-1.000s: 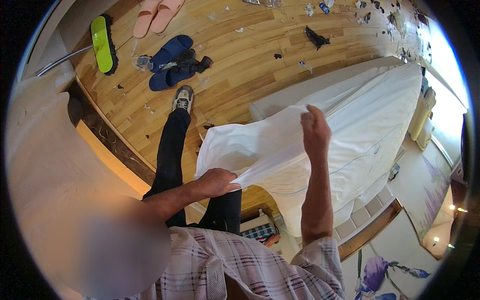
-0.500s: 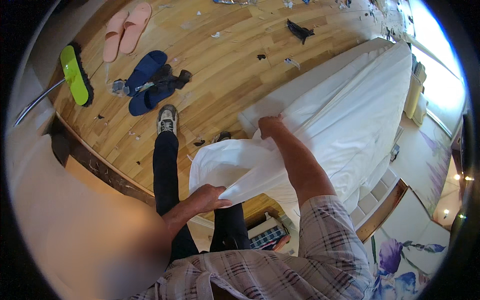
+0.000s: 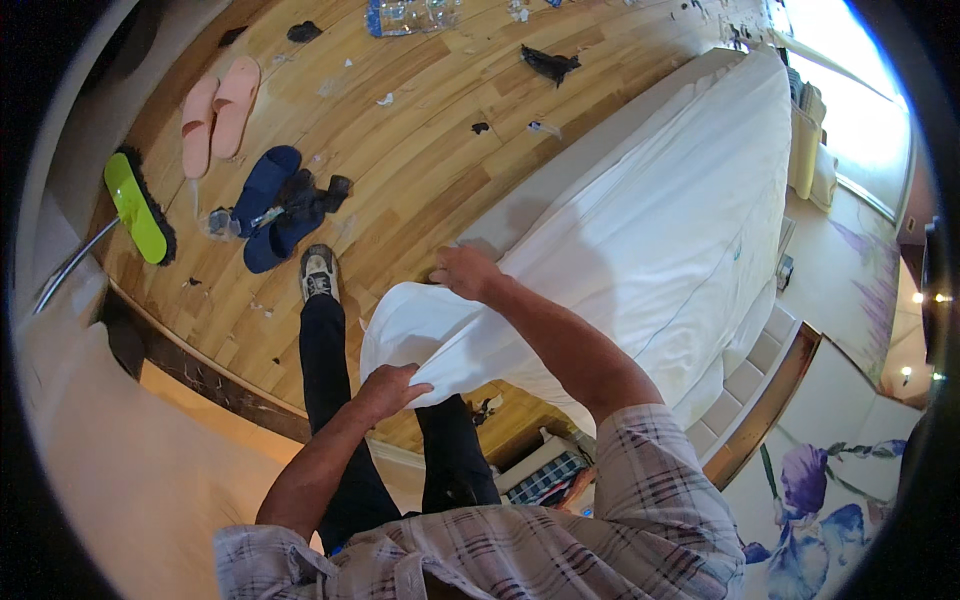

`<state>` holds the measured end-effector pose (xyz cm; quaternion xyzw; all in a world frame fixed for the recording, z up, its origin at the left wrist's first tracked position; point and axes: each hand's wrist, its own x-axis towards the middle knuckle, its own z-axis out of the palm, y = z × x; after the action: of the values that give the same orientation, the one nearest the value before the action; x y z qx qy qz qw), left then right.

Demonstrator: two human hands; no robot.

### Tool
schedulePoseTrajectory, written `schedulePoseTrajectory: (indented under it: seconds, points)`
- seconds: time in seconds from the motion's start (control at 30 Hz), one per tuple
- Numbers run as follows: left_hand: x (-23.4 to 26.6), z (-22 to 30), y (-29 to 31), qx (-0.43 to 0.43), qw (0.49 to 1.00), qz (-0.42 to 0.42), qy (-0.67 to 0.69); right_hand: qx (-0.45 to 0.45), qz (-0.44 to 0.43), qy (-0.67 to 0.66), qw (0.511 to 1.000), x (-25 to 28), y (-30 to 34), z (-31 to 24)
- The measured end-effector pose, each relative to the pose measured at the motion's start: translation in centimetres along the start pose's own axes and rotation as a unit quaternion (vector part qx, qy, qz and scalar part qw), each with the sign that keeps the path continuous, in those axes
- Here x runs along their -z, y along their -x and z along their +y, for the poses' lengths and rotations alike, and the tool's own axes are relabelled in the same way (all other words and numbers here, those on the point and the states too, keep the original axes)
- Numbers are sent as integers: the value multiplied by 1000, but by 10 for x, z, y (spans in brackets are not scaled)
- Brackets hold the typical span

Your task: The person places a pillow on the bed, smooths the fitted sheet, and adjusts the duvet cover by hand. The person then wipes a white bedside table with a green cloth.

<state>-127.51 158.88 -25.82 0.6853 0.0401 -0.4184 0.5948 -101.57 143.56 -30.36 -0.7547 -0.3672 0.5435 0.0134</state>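
A large white sheet [image 3: 640, 250] lies over a pale mattress [image 3: 575, 168], whose bare side shows along its left edge. My left hand [image 3: 393, 392] is closed on the loose end of the sheet, in front of my legs, drawing it into folds. Up at the near corner of the mattress, my right hand [image 3: 467, 272] has its fingers curled around that corner. Its fingertips are partly hidden, and the sheet passes just below the wrist. Between both hands the sheet's end hangs in an open loop.
Navy slippers [image 3: 268, 225], pink slippers [image 3: 235, 105] and a green broom head [image 3: 135, 208] are on the wooden floor at left. A clear plastic bottle [image 3: 415, 15], black scraps [image 3: 550, 65] and paper bits litter the floor. A tufted headboard [image 3: 745, 380] stands at right.
My right hand has moved left along the mattress edge to its near corner. My left hand has shifted slightly left and up with the sheet. The whole view has turned a little.
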Motion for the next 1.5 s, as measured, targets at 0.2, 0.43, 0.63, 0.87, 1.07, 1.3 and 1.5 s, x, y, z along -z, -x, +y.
schedulePoseTrajectory:
  seconds: [0.2,0.43,0.63,0.87,1.07,1.3,1.5]
  points:
    - [-3,-9,-11,-19,994,110,-12,-71,63,7,995,-44,-9,4]
    - [4,-28,-73,40,987,86,-132,-65,-37,2,997,-18,27,-11]
    - [50,-33,-109,68,953,-167,-242,3,3,-33,999,-41,34,2]
    - [112,91,-205,1,991,14,132,44,-25,-47,998,-17,25,-26]
    - [42,215,-241,120,933,-217,259,93,136,-115,980,-43,43,-27]
    - [25,241,-212,50,979,-97,175,106,183,-121,970,-13,110,-54]
    - [18,288,-181,60,992,-37,104,110,392,-204,890,-36,203,-92]
